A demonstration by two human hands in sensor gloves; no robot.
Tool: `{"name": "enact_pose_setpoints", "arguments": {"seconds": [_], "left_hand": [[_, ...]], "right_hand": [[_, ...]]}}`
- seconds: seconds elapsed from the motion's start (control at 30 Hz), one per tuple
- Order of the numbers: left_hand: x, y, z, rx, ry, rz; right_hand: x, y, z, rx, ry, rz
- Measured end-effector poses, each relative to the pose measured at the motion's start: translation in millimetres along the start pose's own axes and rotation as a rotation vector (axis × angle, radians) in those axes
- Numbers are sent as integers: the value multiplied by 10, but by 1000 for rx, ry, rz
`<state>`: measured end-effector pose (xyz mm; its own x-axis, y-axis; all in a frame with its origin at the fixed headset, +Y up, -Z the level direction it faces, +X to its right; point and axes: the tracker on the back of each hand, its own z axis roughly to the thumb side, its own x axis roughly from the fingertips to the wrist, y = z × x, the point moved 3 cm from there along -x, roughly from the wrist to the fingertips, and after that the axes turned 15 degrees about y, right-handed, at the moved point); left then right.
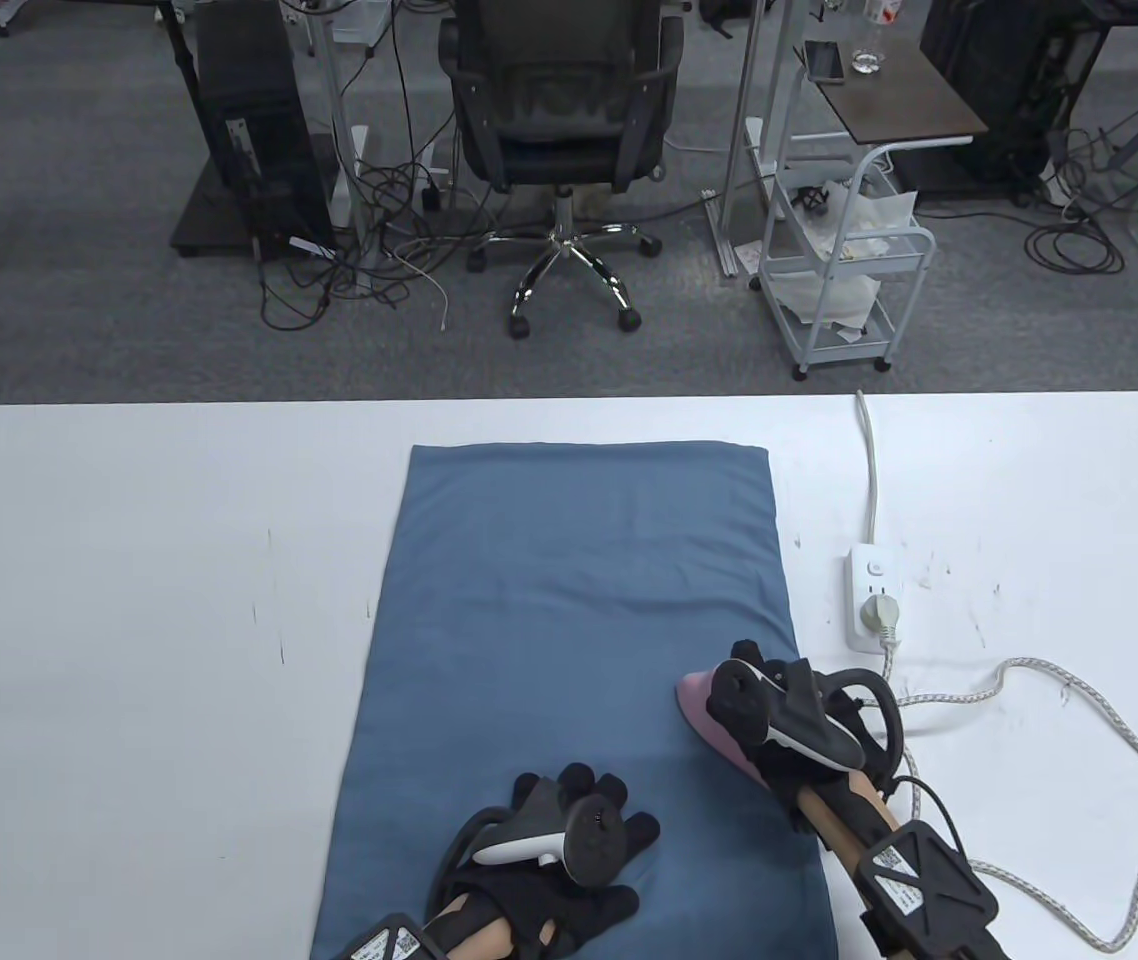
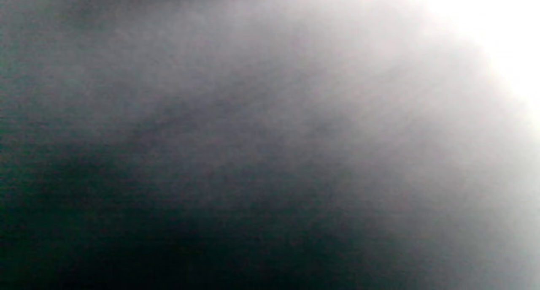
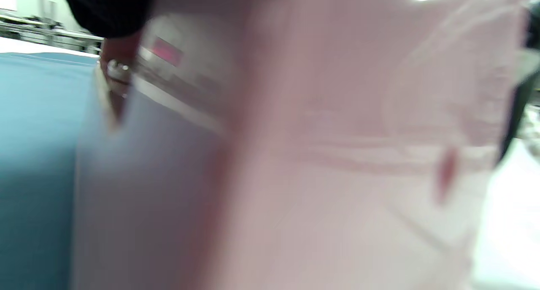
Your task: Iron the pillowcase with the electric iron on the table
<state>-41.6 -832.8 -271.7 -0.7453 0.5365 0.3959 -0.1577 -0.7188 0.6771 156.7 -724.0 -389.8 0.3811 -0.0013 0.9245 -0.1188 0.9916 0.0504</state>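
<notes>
A blue pillowcase (image 1: 579, 640) lies flat on the white table (image 1: 129, 600). My left hand (image 1: 579, 850) rests flat on its near part, fingers spread. My right hand (image 1: 779, 720) grips a pink iron (image 1: 704, 705) that sits on the pillowcase's near right edge, tip pointing far-left. In the right wrist view the iron's pink body (image 3: 337, 155) fills the frame, with the pillowcase (image 3: 38, 155) at left. The left wrist view is a dark blur.
A white power strip (image 1: 872, 598) lies right of the pillowcase with the iron's plug in it. The braided cord (image 1: 1109, 720) loops over the table's right side. Beyond the far edge stand an office chair (image 1: 559, 130) and a white cart (image 1: 844, 270).
</notes>
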Motion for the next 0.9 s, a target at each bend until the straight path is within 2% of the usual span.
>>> {"name": "enact_pose_setpoints", "arguments": {"seconds": [0.2,0.37,0.5,0.77,0.9], "left_hand": [[-2,-2,-1,0,0,0],[-1,-1,0,1,0,0],[-1,-1,2,0,1,0],[-2,0,5,1,1,0],[-3,1,6,1,1,0]], "right_hand": [[-315,-55,-385,11,-171,10],[-329,-62,-496,-58,-231,-21],[-122,40,-492,-218,-224,-83],[575,657,-234,-364,-94,-309],[829,852,-197,-409,-64,-378]]}}
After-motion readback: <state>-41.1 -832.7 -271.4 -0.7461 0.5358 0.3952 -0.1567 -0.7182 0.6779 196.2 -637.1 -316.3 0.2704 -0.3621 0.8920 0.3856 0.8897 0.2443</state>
